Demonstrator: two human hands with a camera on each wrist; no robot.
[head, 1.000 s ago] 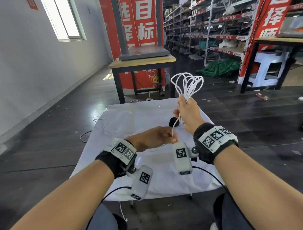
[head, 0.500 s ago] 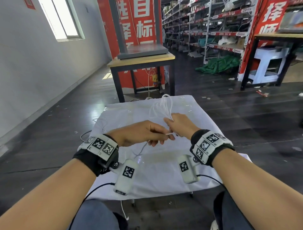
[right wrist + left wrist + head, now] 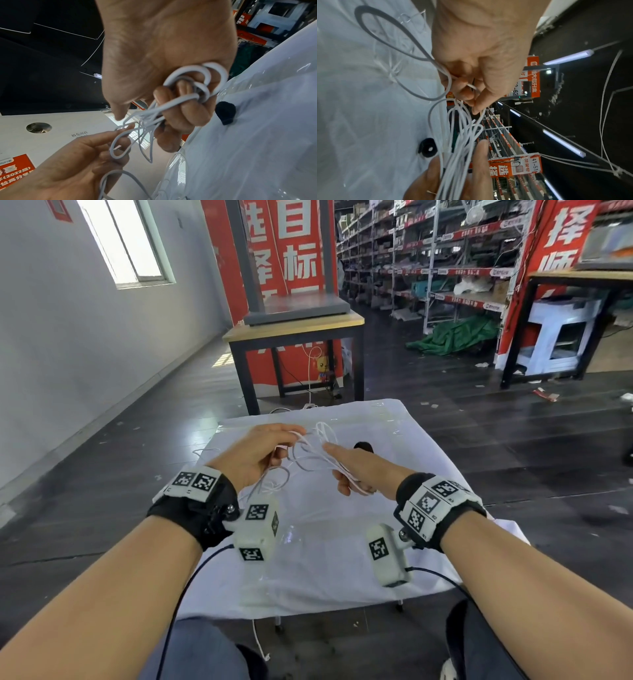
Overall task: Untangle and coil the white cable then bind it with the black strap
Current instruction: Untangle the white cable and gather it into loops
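The white cable (image 3: pixel 310 451) hangs in several loose loops between my two hands, just above the white-covered table (image 3: pixel 325 563). My left hand (image 3: pixel 282 441) pinches a strand of it between thumb and fingertips, as the left wrist view shows (image 3: pixel 471 93). My right hand (image 3: pixel 339 470) holds the bunched loops with its lower fingers curled round them (image 3: pixel 185 108), the index finger pointing forward. The black strap (image 3: pixel 363 445), rolled into a small coil, lies on the table just beyond my right hand; it also shows as the black strap (image 3: pixel 427 147) and the black strap (image 3: pixel 224 113).
A wooden table with black legs (image 3: pixel 294 330) stands right behind the small table. Dark floor surrounds it, with shelving (image 3: pixel 428 268) at the back right. A loose tail of cable (image 3: pixel 205 451) trails over the table's left side.
My right hand has come down from head height, where it held the loops upright, to just above the table. The hands met, then moved apart, spreading the loops between them.
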